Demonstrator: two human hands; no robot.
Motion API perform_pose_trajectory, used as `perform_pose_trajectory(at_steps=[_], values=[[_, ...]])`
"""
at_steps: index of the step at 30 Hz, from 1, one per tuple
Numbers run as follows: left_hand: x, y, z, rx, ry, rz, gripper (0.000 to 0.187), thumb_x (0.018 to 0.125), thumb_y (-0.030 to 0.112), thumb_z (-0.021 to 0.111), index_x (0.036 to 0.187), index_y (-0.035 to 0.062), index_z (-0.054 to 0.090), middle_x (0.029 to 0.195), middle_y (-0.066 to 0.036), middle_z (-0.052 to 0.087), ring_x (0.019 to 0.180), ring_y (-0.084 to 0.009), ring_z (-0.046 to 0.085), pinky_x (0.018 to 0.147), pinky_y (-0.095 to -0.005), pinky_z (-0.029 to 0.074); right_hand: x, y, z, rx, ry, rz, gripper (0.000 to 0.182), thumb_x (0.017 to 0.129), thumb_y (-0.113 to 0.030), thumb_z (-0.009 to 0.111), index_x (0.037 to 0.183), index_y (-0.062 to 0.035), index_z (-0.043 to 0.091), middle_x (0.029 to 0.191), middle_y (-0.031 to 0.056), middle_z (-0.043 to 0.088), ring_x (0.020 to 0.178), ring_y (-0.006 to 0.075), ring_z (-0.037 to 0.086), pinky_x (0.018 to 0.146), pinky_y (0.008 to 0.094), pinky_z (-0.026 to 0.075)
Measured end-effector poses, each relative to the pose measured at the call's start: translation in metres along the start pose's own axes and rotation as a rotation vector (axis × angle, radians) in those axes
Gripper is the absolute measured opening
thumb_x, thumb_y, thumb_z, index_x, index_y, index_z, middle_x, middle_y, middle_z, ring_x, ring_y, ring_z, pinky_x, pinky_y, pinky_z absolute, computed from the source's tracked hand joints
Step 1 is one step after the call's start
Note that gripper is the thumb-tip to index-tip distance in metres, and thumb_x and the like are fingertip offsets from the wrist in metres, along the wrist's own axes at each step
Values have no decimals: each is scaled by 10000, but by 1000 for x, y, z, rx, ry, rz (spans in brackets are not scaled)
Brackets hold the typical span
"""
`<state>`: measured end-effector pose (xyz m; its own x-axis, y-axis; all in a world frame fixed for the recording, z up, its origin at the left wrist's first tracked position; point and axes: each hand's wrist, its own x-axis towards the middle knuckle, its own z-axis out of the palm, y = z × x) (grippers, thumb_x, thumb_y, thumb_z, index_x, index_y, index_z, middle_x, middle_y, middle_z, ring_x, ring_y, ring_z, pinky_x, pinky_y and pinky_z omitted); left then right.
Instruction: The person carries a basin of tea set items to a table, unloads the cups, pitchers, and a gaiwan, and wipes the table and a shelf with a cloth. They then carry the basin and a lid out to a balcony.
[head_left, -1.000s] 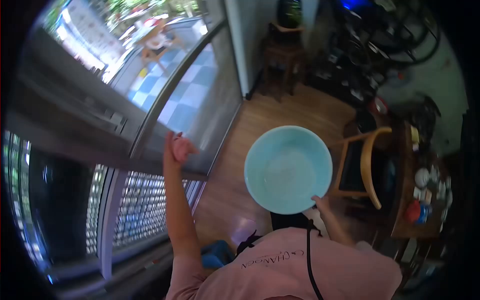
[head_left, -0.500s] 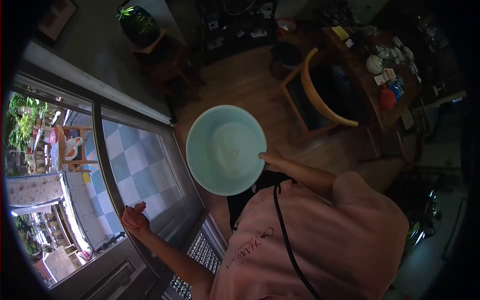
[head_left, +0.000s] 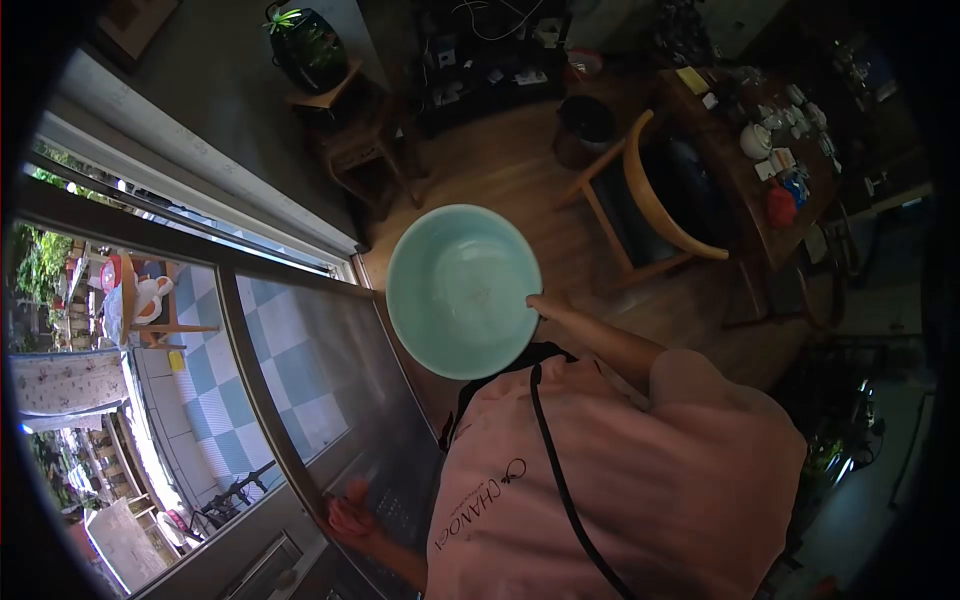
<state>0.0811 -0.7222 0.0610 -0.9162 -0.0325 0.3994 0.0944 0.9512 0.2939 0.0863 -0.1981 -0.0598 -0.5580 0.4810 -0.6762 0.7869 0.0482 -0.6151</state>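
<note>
My right hand [head_left: 549, 308] is closed on the rim of a round pale-green plastic basin [head_left: 455, 290]. The basin is tilted so that its inside faces me, and no contents show in it. My left hand [head_left: 354, 514] is at the metal stile of a glazed door [head_left: 262, 375], its fingers curled and slightly blurred against the frame. A recessed handle [head_left: 262, 570] sits low on the door near that hand.
A wooden armchair [head_left: 650, 200] and a cluttered table [head_left: 735, 175] stand to the right. Ahead are a dark bin [head_left: 585, 130] and a plant pot [head_left: 310, 55] on a wooden stand [head_left: 365, 150]. Blue-and-white floor tiles [head_left: 215, 400] show through the glass.
The door has shifted toward me, with my left hand moving along with it, and a gap shows beside the far door jamb. The basin stays in my right hand.
</note>
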Motion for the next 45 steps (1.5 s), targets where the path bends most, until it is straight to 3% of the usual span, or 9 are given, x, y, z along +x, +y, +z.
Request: perform_pose_trajectory(at_steps=[15,17,22,24,25,27,39,43,45], values=[[32,33,58,-1741,-353,-1091,506,907,381,528,1242,22,407,783,-14,539,677,-97,527,666,-250,478,43,-26,44,-92,-44,64,314,632,-229,614,755,60,619,687,155,630,591,244,616,542,362,476],[53,22,77,-1900,-487,-1060,281,891,334,574,981,76,506,789,-8,546,742,-129,556,720,-274,504,46,-24,41,-17,-79,-23,327,648,-240,605,776,61,614,662,121,607,576,222,586,539,359,456],[75,4,91,-1861,-504,-1248,315,880,366,567,819,57,553,766,-70,594,742,-168,604,708,-293,526,50,-26,36,23,-133,30,300,662,-223,615,829,23,579,706,72,548,573,189,512,491,331,402],[82,15,85,-1925,-576,-1268,377,891,390,533,803,24,560,778,-108,604,763,-192,611,716,-286,525,85,7,18,709,-680,229,311,658,-227,619,839,23,582,692,66,538,557,182,491,493,333,391],[94,43,66,-1826,-562,-1237,422,885,419,528,795,8,564,771,-118,607,762,-208,615,719,-297,530,79,1,24,701,-686,237,311,658,-227,619,839,23,582,692,66,538,557,182,491,493,333,391],[100,52,61,-1722,-524,-1215,467,880,449,523,787,-7,568,764,-128,610,760,-223,620,723,-308,535,53,-35,48,12,-153,85,328,658,-232,623,857,26,587,689,68,543,545,181,483,501,331,392],[74,31,77,-1677,-391,-1342,630,872,584,437,763,-24,556,760,-142,606,635,-232,608,618,-305,549,82,-122,116,-94,-268,39,327,664,-232,629,838,44,598,671,93,575,519,183,530,473,324,415],[-6,-24,154,-1923,-760,-1552,641,832,633,467,863,-1,556,835,-125,620,673,-232,616,623,-314,540,84,-159,158,-148,-351,-82,300,652,-230,635,738,56,599,612,113,597,455,202,558,486,333,458],[35,39,161,-1644,-769,-1613,622,821,630,487,881,15,555,841,-112,620,669,-223,612,619,-315,540,90,-182,174,-216,-466,-50,306,633,-229,643,732,56,593,614,140,599,477,213,578,495,333,466]])
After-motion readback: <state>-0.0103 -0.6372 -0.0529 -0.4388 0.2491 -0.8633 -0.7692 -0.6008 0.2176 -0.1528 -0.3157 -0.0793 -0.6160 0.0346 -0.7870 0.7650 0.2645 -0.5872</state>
